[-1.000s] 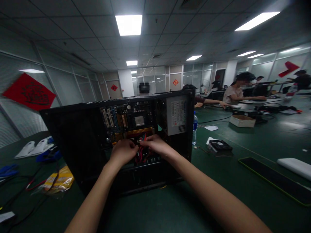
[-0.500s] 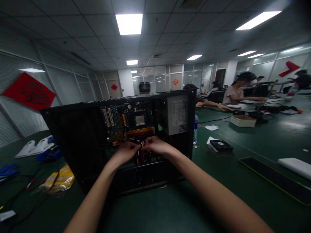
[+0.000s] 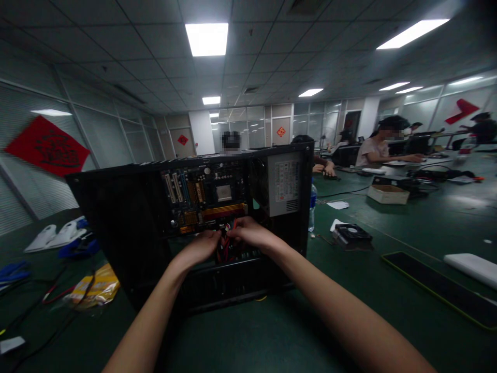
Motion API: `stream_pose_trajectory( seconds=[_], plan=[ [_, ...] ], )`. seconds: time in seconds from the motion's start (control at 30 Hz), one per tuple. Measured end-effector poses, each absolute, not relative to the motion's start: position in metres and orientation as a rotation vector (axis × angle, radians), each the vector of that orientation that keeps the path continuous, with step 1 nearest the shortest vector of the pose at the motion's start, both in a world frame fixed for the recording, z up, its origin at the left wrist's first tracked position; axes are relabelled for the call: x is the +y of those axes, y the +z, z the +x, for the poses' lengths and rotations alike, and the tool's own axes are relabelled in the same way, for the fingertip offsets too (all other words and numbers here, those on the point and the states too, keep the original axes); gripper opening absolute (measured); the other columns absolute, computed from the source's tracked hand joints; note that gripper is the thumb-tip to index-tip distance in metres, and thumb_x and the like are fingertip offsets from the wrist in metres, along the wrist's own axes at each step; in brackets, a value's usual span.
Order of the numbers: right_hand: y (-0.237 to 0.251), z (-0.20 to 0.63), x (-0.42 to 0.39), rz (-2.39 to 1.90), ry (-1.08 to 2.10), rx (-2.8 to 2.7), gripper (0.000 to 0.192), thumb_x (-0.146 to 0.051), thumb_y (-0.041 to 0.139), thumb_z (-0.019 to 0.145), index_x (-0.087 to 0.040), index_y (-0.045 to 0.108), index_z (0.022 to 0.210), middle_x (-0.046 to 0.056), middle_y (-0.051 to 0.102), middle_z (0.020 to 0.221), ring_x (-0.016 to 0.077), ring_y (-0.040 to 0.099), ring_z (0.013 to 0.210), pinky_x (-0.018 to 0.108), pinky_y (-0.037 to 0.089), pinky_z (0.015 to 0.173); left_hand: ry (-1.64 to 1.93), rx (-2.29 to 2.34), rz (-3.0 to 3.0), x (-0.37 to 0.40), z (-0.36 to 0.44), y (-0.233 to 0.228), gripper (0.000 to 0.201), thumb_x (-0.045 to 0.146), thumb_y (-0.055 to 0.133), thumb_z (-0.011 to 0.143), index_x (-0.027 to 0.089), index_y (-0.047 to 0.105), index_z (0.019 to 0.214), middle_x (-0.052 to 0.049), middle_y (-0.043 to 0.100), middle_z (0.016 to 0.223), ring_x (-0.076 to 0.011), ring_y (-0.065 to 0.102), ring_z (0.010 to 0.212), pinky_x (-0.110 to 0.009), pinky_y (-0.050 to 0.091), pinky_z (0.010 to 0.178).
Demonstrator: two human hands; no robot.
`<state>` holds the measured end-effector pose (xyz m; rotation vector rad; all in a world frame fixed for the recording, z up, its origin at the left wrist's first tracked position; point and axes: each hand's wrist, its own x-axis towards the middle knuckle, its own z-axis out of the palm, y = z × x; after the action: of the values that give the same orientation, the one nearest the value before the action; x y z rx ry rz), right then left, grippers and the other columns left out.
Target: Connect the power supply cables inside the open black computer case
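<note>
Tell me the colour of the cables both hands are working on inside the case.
Mostly red cables, pinched between left hand and right hand; head view.

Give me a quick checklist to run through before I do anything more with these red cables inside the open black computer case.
1. Both hands on the cables: ok. The left hand and right hand meet at the bundle of red cables.
2. Open black computer case steady on the green table: ok, it stands upright.
3. Connector seated: cannot tell, fingers hide it.
4. Green motherboard free of cables: ok above the hands.
5. Grey power supply box in its corner: ok.
6. Clear plastic water bottle away from the case: not ok, it stands just behind the case's right edge.
</note>
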<state>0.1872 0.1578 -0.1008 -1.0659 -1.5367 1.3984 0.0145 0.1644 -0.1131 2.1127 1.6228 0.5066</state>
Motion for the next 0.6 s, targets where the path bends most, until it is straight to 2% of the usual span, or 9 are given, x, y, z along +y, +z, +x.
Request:
stream_pose_trajectory(
  seconds=[0.23, 0.43, 0.6],
  plan=[
    [-0.1020, 0.1820, 0.1567, -1.091, 1.380, -1.547, 0.018, -0.001, 0.060, 0.078, -0.015, 0.058, 0.066, -0.007, 0.051, 0.047, 0.0065, 0.047, 0.043, 0.016, 0.036, 0.044, 0.441, 1.841, 2.121, 0.1614, 0.0253, -0.1142, 0.040, 0.032, 0.035, 0.094, 0.013, 0.069, 0.086, -0.015, 0.073, 0.093, -0.0218, 0.064, 0.080, -0.027, 0.037, 0.064],
    [-0.1057, 0.1811, 0.1611, -1.061, 1.369, -1.553, 0.019, 0.000, 0.061, 0.076, -0.014, 0.057, 0.063, -0.006, 0.053, 0.048, 0.0064, 0.047, 0.042, 0.017, 0.035, 0.045, 0.427, 1.858, 2.159, 0.1646, 0.0226, -0.1185, 0.042, 0.034, 0.036, 0.095, 0.014, 0.071, 0.086, -0.014, 0.074, 0.090, -0.0211, 0.065, 0.076, -0.027, 0.036, 0.061],
    [-0.1062, 0.1822, 0.1608, -1.083, 1.381, -1.559, 0.017, -0.001, 0.058, 0.080, -0.014, 0.059, 0.069, -0.007, 0.053, 0.048, 0.0070, 0.048, 0.042, 0.017, 0.035, 0.043, 0.443, 1.891, 2.173, 0.1657, 0.0206, -0.1200, 0.044, 0.037, 0.036, 0.094, 0.014, 0.072, 0.086, -0.015, 0.074, 0.087, -0.0210, 0.064, 0.073, -0.027, 0.035, 0.060]
  ],
)
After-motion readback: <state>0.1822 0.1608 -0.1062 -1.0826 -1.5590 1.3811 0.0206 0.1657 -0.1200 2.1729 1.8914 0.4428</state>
